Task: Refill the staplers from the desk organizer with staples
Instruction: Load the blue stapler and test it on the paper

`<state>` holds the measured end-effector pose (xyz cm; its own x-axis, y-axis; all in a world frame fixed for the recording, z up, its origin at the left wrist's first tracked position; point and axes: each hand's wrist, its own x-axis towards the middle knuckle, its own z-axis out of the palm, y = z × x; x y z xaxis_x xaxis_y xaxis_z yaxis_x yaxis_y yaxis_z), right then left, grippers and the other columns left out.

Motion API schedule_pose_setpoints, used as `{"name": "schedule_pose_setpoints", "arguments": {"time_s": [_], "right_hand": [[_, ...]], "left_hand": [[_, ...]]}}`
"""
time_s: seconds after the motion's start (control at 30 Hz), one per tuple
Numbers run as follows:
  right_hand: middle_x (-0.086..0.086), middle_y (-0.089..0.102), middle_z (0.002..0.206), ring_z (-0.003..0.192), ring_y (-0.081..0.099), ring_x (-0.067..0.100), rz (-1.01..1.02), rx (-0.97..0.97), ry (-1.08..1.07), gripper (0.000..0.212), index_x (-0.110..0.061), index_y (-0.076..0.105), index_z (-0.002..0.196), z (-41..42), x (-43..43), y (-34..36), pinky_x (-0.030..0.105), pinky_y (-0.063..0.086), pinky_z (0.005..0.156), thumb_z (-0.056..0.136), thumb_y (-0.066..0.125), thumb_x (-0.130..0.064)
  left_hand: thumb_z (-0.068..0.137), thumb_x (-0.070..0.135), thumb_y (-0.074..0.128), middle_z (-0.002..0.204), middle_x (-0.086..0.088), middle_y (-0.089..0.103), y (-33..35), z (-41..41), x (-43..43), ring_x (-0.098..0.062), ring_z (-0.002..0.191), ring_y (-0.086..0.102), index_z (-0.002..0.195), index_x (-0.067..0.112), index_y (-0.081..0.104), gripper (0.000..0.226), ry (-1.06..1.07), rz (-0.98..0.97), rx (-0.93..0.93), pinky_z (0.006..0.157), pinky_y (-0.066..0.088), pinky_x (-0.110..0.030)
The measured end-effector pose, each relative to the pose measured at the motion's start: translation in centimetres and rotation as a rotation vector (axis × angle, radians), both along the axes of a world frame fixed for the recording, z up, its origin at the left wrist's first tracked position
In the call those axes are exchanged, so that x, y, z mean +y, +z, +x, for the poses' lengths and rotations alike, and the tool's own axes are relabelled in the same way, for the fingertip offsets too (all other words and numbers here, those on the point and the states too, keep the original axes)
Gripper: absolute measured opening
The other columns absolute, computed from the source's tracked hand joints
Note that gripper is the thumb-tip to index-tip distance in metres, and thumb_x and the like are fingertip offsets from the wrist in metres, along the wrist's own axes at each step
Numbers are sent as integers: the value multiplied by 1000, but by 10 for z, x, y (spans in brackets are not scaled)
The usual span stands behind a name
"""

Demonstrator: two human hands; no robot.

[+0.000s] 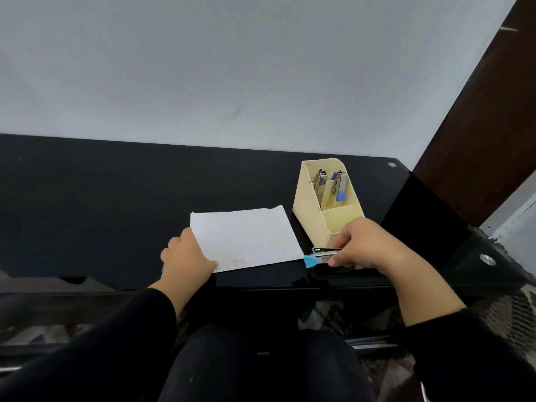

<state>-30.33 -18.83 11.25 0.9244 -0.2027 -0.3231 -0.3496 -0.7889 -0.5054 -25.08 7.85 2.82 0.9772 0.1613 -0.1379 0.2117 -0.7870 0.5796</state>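
Note:
A cream desk organizer [342, 219] stands on the black desk [116, 204] at the right. Two staplers stand upright in its back compartments: a silver one [321, 181] and a blue-and-silver one [340, 185]. My right hand [368, 245] is shut on a third stapler [319, 256], light blue and silver, lying level at the desk's front edge just below the organizer, its blue tip pointing left. My left hand [187, 256] rests on the near left corner of a white sheet of paper [243, 236], pressing it flat.
A pale wall rises behind the desk. A dark brown wooden panel [487, 126] stands at the right. Metal fixing discs [487, 260] sit at the desk's right corners. My dark-clothed legs and floor clutter lie below the front edge.

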Motion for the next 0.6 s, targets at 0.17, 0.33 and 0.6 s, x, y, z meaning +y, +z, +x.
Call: {"name": "schedule_pose_setpoints", "arguments": {"time_s": [0.17, 0.33, 0.6], "right_hand": [[-2, 64, 76, 71, 60, 12, -40, -217, -30, 30, -21, 65, 72, -6, -17, 33, 22, 44, 57, 53, 88, -15], [-7, 60, 70, 59, 52, 5, -90, -443, 15, 31, -21, 67, 80, 6, -29, 65, 17, 36, 48, 57, 84, -10], [-3, 58, 79, 70, 52, 11, -214, -515, 120, 31, -20, 61, 87, 60, -40, 83, 21, 38, 58, 68, 73, 2]], "left_hand": [[78, 18, 61, 150, -13, 10, -5, 2, -10, -35, 137, 8, 140, 14, 18, 76, -44, 124, -56, 108, 19, -47], [95, 40, 34, 154, -10, -5, -20, 1, -37, -32, 140, -13, 145, 14, 4, 64, -219, 188, -90, 112, 0, -46], [93, 52, 11, 155, 2, -13, -43, 11, -44, -22, 140, -17, 145, 25, -4, 61, -403, 382, -90, 111, -9, -46]]}}
